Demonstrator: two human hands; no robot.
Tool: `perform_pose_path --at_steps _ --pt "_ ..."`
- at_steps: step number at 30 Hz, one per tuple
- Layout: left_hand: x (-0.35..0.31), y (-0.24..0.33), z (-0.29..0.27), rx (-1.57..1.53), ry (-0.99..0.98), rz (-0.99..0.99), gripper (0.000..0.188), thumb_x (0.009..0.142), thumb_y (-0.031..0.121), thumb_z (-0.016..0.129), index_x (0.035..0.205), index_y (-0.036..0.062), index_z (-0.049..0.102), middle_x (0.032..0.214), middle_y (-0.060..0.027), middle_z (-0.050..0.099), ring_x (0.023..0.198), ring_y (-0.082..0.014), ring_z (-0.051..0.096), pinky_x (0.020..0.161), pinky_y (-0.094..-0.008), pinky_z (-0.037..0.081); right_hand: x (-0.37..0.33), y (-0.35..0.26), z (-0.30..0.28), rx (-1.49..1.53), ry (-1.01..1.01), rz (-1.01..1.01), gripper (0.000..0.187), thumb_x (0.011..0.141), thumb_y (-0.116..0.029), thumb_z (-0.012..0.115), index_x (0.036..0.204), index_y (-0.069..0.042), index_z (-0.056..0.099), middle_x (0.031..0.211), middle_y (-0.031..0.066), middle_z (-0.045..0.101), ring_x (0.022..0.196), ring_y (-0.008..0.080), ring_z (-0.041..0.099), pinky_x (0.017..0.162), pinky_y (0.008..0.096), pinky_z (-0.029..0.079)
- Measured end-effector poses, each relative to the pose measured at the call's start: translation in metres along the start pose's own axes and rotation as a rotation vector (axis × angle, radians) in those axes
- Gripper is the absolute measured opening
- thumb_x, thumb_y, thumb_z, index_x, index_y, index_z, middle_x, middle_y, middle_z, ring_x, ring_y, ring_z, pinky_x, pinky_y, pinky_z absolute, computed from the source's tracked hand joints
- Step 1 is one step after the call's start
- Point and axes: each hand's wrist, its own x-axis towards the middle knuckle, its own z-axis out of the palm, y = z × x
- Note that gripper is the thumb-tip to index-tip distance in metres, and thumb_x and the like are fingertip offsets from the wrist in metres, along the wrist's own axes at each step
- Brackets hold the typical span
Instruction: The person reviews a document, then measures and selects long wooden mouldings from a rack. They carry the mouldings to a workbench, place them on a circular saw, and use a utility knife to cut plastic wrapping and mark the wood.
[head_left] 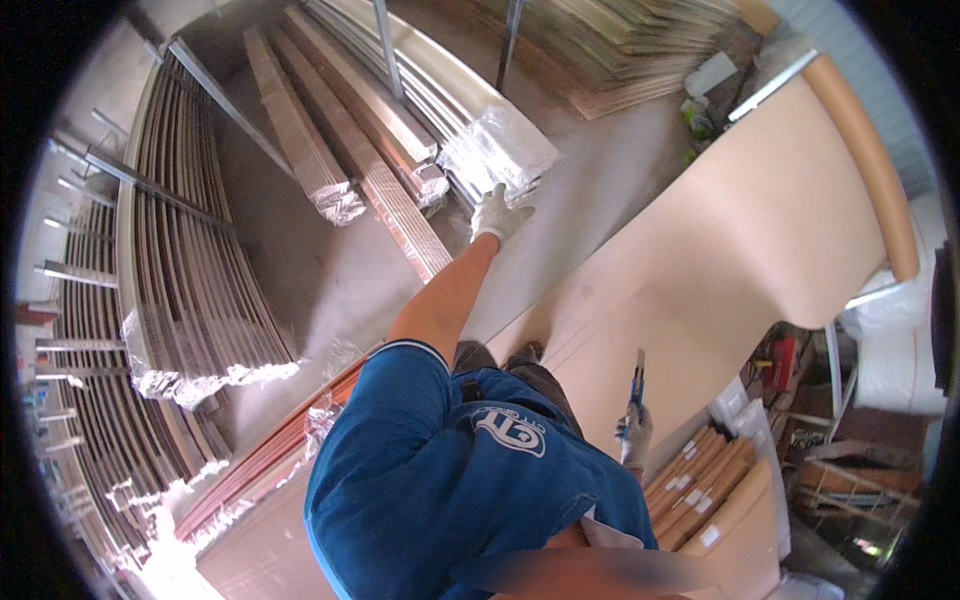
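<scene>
My left hand point(498, 214), in a pale work glove, is stretched out ahead with its fingers spread and nothing in them. Just beyond it is the clear plastic wrap point(497, 150) around the end of a bundle of long white profiles; I cannot tell whether the fingertips touch it. Low on the right, my gloved right hand point(634, 436) is closed around a blue utility knife point(638, 385), its blade pointing away from me. Under the knife lies a wide sheet of brown paper point(660, 300), running up to a roll point(868, 165) at the far right.
Wrapped long strips point(300, 130) lie on the floor ahead. Metal racks of long profiles point(185, 260) stand at the left. Several brown cartons point(700, 485) are beside my right arm. A white foam roll point(895, 350) stands at the right, near a red object point(781, 362).
</scene>
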Motion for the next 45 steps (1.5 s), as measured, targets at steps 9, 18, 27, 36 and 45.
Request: perform_pose_path --at_steps 9,18,27,36,45 --pt "0.158 -0.004 0.032 0.365 0.149 -0.15 0.113 0.063 0.059 0.08 0.15 0.0149 0.022 0.149 -0.0155 0.033 0.132 -0.0394 0.039 0.106 -0.0555 0.033 0.179 -0.196 0.047 -0.311 -0.2 -0.253 0.024 0.094 -0.027 0.061 0.106 -0.006 0.058 0.063 -0.002 0.052 0.049 0.0054 0.049 0.043 0.0214 0.041" --pt "0.294 0.004 0.037 0.594 -0.025 -0.205 0.113 0.057 0.052 0.085 0.149 0.0288 0.023 0.147 -0.0205 0.032 0.139 -0.0426 0.024 0.108 -0.0614 0.026 0.236 -0.258 0.119 -0.411 -0.257 -0.097 0.024 0.094 -0.025 0.061 0.106 -0.004 0.058 0.064 -0.0019 0.053 0.052 0.0054 0.05 0.045 0.0214 0.041" --pt "0.258 -0.014 0.087 0.494 0.009 0.041 0.034 0.08 0.02 0.066 0.113 0.0194 0.062 0.113 -0.0129 0.059 0.102 -0.0319 0.061 0.081 -0.0475 0.048 0.316 -0.336 0.244 -0.425 -0.435 -0.246 0.021 0.097 -0.021 0.054 0.108 -0.003 0.055 0.074 0.0028 0.058 0.056 0.0074 0.053 0.049 0.0229 0.043" --pt "0.152 -0.012 0.093 0.144 -0.488 0.4 0.022 0.08 0.04 0.063 0.09 0.0217 0.072 0.082 -0.0086 0.061 0.085 -0.0284 0.061 0.072 -0.0428 0.048 0.333 -0.394 0.377 -0.651 -0.72 -0.491 0.045 0.094 -0.013 0.055 0.137 -0.009 0.046 0.078 0.0033 0.058 0.056 0.0076 0.054 0.05 0.0244 0.046" --pt "0.232 -0.006 0.042 0.057 0.047 -0.021 0.061 0.07 0.006 0.064 0.128 0.0117 0.049 0.12 -0.015 0.051 0.098 -0.0383 0.06 0.082 -0.0482 0.052 0.35 -0.379 0.472 -1.055 -0.837 -0.963 0.047 0.092 -0.017 0.055 0.138 -0.014 0.044 0.097 0.0222 0.066 0.083 0.0424 0.065 0.075 0.0506 0.048"
